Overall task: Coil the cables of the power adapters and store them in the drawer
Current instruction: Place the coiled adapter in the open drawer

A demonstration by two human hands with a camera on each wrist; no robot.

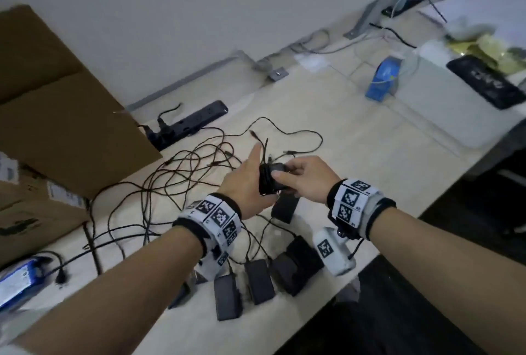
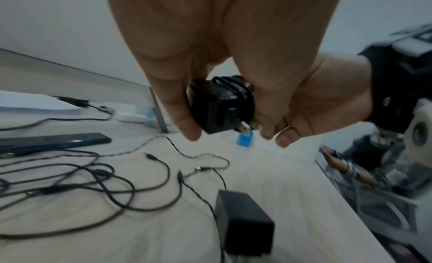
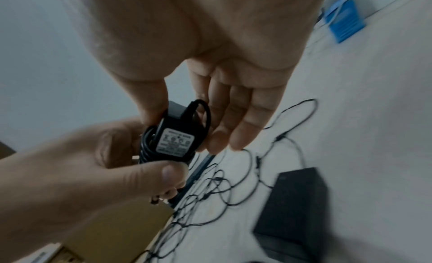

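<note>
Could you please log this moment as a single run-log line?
stage: coiling | left hand: grips adapter | right hand: pinches adapter | cable: wrapped round adapter | table: uncoiled adapters remain

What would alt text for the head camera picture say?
Two hands, left hand and right hand, hold a black power adapter wrapped in its cable above a table strewn with tangled cables and more adapters.

The adapter [image 1: 271, 181] is black with a grey label. The cables [image 1: 182, 172] are black. The table [image 1: 355, 138] is pale wood. The box [image 1: 381, 81] is blue.
</note>
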